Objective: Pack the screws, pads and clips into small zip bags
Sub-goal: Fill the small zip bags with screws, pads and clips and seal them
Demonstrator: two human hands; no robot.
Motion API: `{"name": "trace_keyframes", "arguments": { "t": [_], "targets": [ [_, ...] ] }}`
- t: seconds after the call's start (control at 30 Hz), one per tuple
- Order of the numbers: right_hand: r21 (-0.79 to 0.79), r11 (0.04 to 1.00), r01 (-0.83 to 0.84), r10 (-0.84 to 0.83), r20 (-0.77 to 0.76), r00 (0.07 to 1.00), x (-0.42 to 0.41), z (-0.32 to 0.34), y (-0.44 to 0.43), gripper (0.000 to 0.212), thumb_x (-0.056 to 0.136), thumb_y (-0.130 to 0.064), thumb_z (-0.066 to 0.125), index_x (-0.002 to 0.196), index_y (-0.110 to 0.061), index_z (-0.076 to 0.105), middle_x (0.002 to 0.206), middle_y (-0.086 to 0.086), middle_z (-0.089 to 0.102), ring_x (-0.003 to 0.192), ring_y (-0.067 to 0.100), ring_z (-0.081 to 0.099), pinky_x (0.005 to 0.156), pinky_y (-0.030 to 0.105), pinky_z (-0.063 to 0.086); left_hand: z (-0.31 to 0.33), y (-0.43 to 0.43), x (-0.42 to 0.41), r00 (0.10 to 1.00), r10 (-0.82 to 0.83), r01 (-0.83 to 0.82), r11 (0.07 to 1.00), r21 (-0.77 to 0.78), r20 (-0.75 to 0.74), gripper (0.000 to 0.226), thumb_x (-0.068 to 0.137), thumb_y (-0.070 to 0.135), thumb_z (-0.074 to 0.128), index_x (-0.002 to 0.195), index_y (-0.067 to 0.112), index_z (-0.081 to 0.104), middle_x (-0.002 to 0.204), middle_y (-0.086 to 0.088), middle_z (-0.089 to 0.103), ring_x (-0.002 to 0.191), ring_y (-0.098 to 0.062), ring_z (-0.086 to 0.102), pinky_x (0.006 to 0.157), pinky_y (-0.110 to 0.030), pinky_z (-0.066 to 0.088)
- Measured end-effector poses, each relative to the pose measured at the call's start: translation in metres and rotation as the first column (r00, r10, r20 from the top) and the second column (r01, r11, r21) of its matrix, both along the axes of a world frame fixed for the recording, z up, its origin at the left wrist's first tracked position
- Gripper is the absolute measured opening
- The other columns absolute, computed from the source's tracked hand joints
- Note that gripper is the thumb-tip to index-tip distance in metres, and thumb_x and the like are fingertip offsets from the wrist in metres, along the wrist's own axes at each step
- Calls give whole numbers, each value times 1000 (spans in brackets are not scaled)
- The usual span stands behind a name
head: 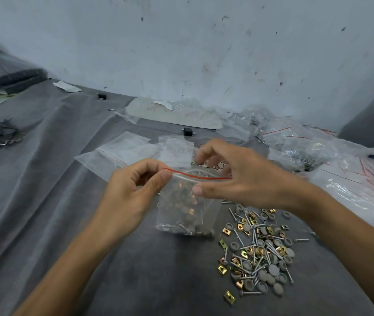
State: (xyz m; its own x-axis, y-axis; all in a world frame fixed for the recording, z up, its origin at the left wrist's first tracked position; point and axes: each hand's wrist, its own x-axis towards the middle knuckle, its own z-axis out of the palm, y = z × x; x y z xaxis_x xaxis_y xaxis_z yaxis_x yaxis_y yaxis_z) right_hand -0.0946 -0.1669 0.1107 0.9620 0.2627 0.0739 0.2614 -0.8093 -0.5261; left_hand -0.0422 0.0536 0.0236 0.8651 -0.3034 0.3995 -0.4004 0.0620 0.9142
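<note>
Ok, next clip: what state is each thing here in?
bag: held up by its top, part-filled with hardware; cannot tell if zipped.
left hand: pinches the bag's top left corner.
right hand: holds the bag's top right.
pile: screws, pads and clips loose on the cloth, unpacked.
spare bags: empty, lying flat.

Soft, even light cast only faint shadows, glare flecked the plastic bags [300, 142], and the wide-angle edges bowed and blurred.

Grey cloth [44, 201], blk wires [0, 133] far left
</note>
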Motion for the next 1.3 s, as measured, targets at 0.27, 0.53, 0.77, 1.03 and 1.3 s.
{"name": "trace_keyframes", "arguments": {
  "t": [0.27,0.53,0.77,1.03,1.3],
  "targets": [
    [-130,991,12,30,313,949,15,-9,44,10,85,-30,70,82,-21,68,78,-8,65,76,10,58,74,33,49,-3,-5,-4,999,29,-28,999,-16,36,13,92,31,66,88,20,71,82,-8,70,71,-12,60,66,-20,49],
    [-54,998,44,-19,396,918,14,-21,46,11,78,-30,69,74,-20,65,68,-9,61,67,9,55,64,22,41,-4,-3,-4,998,33,-33,999,-13,59,11,89,31,66,87,22,73,83,-3,73,75,-15,64,71,-22,51],
    [258,957,132,-183,185,966,4,-26,-15,13,85,-10,71,74,-16,69,68,5,65,60,7,53,55,25,43,-9,4,5,990,94,-94,996,-12,105,10,91,35,65,87,27,71,74,8,67,67,1,56,65,-11,45],
    [164,966,202,-231,188,954,-3,-33,-45,11,89,-22,74,79,-21,78,65,-10,68,51,2,54,47,14,39,-12,-7,0,991,102,-103,995,7,81,13,87,37,66,86,25,71,79,2,70,69,-2,58,66,-14,47],
    [68,936,345,-346,349,871,-16,-31,-70,26,91,-45,61,75,-25,61,75,-7,62,62,1,55,53,15,41,-6,15,17,945,299,-297,954,-36,135,20,102,22,58,82,25,62,72,6,58,68,-7,52,64,-11,42]
  ]
}}
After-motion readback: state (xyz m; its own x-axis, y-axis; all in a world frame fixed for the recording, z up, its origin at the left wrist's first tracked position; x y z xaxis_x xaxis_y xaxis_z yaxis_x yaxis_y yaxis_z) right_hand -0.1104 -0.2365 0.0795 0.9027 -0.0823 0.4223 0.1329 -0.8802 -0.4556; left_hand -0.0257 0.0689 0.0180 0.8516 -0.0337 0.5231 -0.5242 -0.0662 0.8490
